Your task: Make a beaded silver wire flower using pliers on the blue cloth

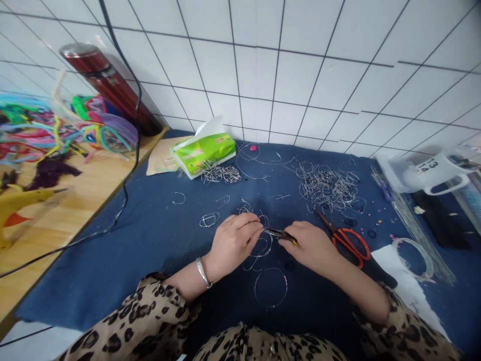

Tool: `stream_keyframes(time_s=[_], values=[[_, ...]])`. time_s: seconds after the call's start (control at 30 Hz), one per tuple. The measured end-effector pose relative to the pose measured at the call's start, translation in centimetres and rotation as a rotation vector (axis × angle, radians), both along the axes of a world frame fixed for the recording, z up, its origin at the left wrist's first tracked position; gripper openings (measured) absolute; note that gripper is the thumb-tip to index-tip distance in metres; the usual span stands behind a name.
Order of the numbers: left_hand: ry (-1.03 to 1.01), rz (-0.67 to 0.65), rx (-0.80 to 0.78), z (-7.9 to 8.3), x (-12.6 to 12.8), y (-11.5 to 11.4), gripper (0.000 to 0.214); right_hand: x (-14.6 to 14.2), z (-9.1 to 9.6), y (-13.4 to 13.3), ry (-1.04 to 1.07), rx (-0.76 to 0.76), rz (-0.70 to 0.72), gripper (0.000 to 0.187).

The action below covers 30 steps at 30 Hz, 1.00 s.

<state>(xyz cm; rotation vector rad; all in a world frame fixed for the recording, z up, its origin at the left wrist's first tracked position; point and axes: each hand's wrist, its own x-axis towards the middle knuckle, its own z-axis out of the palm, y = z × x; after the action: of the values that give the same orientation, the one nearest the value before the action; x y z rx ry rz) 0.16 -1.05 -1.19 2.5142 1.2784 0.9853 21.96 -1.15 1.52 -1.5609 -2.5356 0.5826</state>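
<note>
My right hand [310, 245] has its grip clamped around the pliers [280, 234], fingers wrapped over the handles, with a bit of yellow showing beside the thumb. The pliers stick out to the left of that grip, jaws leading; their long axis runs mostly left to right, the tip a touch farther away than the handles. I can't tell whether the jaws are closed.

My left hand [236, 238], just left of the tip, has thumb and fingers together, pinched on thin wire [271, 243]. The pinched bit sits right at the fingertips, in the gap between my two hands, and the pliers' tip reaches up to it; whether they touch is too small to read. From there the wire curves off to the right and nearer, among overlapping loops that give it no single long axis.

Nearer still, a ring [286, 284] with pink beads lies flat on the blue surface [112, 271]. Just right of my right hand rest the scissors [340, 232], blades pointing far and left, toward the wire heap [328, 185].
</note>
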Motion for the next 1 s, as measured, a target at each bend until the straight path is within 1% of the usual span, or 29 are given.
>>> stream_keyframes(time_s=[0.07,0.13,0.27,0.43,0.53,0.63,0.7,0.87,1.0], values=[[-0.010,0.001,-0.002,-0.1,0.0,0.1,0.014,-0.1,-0.1,-0.1,-0.059,0.120,-0.038,0.016],[-0.035,0.011,-0.018,-0.2,0.1,0.2,0.013,-0.2,-0.3,-0.1,-0.081,0.198,-0.047,0.016],[-0.085,0.035,-0.070,-0.3,0.1,0.4,0.011,-0.2,-0.7,0.0,-0.085,0.327,-0.014,0.015],[-0.114,0.046,-0.094,-0.3,0.1,0.4,0.011,0.1,-1.7,0.3,-0.068,0.483,0.015,0.021],[-0.114,0.052,-0.101,-0.4,0.1,0.4,0.011,0.2,-2.2,0.6,-0.037,0.472,-0.020,0.020],[-0.104,0.064,-0.102,-0.5,-0.1,0.5,0.011,0.0,-2.6,0.9,0.024,0.356,-0.060,0.013],[-0.100,0.074,-0.109,-0.6,-0.1,0.6,0.011,-0.1,-2.8,1.0,0.054,0.319,-0.063,0.011],[-0.112,0.124,-0.138,-0.5,-0.3,1.0,0.012,0.0,-3.3,1.1,0.014,0.433,-0.028,0.015],[-0.111,0.125,-0.148,-0.4,-0.3,1.1,0.012,0.2,-3.5,1.2,0.016,0.504,0.011,0.017]])
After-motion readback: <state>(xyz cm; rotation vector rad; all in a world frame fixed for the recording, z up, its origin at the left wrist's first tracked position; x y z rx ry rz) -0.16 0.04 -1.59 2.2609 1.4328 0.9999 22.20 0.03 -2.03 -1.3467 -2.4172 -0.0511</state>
